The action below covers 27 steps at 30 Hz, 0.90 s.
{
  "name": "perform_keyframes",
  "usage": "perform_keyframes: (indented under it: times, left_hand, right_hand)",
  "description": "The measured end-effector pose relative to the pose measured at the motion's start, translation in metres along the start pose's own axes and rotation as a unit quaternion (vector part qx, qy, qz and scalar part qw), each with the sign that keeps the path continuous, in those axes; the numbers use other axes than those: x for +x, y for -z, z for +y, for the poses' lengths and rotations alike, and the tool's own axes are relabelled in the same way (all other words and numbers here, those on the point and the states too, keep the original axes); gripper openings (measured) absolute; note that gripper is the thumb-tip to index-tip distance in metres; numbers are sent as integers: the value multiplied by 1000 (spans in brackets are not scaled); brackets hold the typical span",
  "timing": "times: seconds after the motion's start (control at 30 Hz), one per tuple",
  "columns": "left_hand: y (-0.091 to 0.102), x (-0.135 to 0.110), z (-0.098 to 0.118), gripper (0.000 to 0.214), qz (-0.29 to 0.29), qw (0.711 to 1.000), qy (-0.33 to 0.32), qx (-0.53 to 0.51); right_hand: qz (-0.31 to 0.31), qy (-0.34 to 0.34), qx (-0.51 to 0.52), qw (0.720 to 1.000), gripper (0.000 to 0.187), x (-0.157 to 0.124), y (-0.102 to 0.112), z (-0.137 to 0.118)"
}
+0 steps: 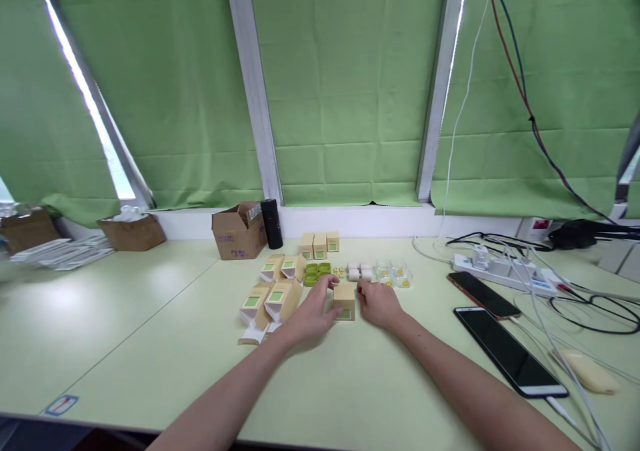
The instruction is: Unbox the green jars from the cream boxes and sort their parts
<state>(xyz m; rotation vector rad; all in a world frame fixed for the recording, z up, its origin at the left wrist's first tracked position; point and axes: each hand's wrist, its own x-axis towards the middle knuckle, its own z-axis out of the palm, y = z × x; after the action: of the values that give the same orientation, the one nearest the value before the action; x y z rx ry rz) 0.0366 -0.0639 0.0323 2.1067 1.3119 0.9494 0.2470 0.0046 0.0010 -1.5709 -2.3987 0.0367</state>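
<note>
Forearms [235, 394] reach in low across the counter [350, 384], likely so I can steady one box [345, 298] from both sides. Left hand [315, 314] is half open, thumb at the box's front left, and right hand [380, 304] has fingers curled by its right side; can't tell if either grip pinches. Box sits between both grips, green trays [317, 273] and clear cups [393, 273] behind, presumably grouped by kind for easy reach.

There were four open cartons [283, 296], four closed cartons [345, 296], four green containers [311, 268], four white pieces [354, 275], two smartphones [507, 350], one power strip [501, 268] and one black cylinder [271, 224].
</note>
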Motion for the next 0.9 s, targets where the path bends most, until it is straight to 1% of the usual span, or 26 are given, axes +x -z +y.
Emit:
perform_keyframes:
  times: [0.1,0.17,0.23,0.33,0.43,0.5,0.57,0.7,0.9]
  left_hand:
    - [4,3,-7,51,3,998,-12,-68]
    - [7,4,-10,49,15,993,-15,-115]
    - [8,5,-12,47,31,990,-2,-139]
    - [4,5,-19,55,45,991,41,-119]
    - [-3,4,-28,60,42,994,75,-70]
    - [-6,4,-32,61,33,995,82,-41]
    - [-8,3,-33,61,31,996,82,-25]
    - [-7,1,-30,57,33,996,80,-6]
    - [-7,2,-29,47,33,998,59,1]
  right_hand:
    - [-3,9,16,1000,15,-1,0,1]
    - [-3,13,33,999,15,-4,0,4]
    - [0,19,53,998,16,-9,0,7]
    - [8,33,127,991,21,-16,3,13]
    - [8,37,199,979,18,-21,7,17]
    - [8,37,207,978,14,-22,11,17]
    - [5,53,210,976,10,-24,15,15]
    - [6,93,213,973,10,-26,17,10]
    - [10,88,199,976,7,-27,15,10]
